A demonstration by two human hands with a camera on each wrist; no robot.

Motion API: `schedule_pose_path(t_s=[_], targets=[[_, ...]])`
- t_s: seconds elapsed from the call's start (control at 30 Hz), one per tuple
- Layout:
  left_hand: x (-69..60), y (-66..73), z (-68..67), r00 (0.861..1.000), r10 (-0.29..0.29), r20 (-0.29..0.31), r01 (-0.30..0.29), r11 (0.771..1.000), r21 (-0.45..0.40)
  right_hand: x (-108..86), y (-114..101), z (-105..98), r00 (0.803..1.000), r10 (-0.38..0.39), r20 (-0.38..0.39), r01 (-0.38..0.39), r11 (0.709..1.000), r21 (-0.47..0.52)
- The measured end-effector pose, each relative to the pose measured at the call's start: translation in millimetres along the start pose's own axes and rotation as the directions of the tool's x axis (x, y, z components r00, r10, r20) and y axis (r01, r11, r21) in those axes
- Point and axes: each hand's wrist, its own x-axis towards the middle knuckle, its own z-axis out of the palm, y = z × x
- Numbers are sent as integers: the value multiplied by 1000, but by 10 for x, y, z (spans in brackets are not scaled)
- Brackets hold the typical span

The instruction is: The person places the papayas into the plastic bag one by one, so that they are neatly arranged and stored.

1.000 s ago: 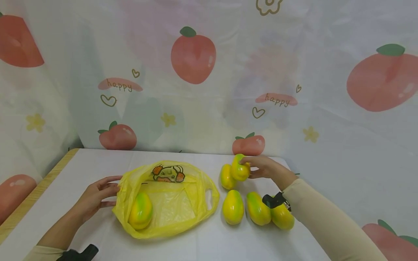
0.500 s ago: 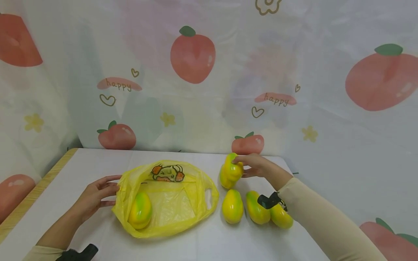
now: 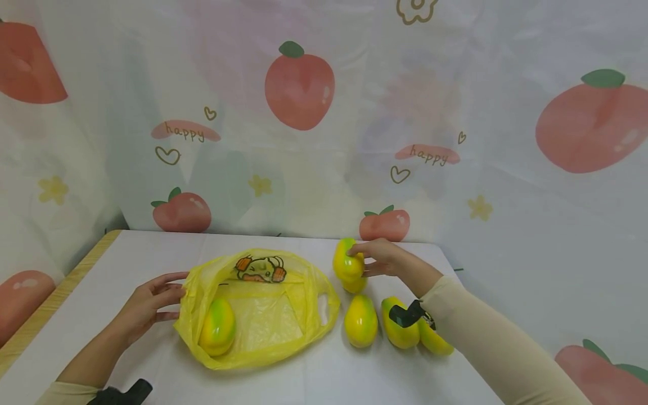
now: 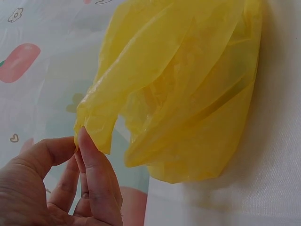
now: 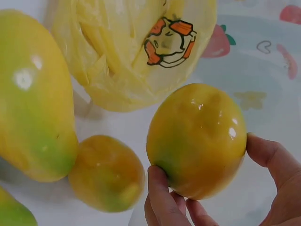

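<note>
My right hand (image 3: 386, 259) grips a yellow-green mango (image 3: 347, 260) above the table, thumb on one side and fingers on the other in the right wrist view. Behind it, another mango (image 3: 355, 286) is mostly hidden in the head view. To the left lies a translucent yellow plastic bag (image 3: 268, 320), its mouth spread wide. Inside the bag, near its left side, rests one mango (image 3: 219, 327). At the bag's left edge my left hand (image 3: 148, 306) pinches the thin plastic between thumb and forefinger, plainest in the left wrist view.
Right of the bag, a row of mangoes lies on the white tabletop (image 3: 324, 377): one nearest the bag (image 3: 361, 321), one in the middle (image 3: 396, 332), and one partly behind my right wrist (image 3: 435, 341). A fruit-printed curtain (image 3: 324, 169) hangs behind the table.
My right hand has moved left with its mango, which now covers most of the mango behind it. The left hand and the bag stay where they were.
</note>
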Motion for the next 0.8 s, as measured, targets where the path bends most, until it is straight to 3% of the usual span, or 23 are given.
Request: schedule_pose_path(t_s=[0.43, 0.8], targets=[[-3, 11, 8, 1000, 9, 1, -9, 1000, -7, 9, -52, 265, 999, -28, 29, 28, 1000, -8], [-12, 21, 15, 1000, -3, 4, 3, 1000, -11, 45, -115, 527, 1000, -18, 9, 17, 1000, 22]])
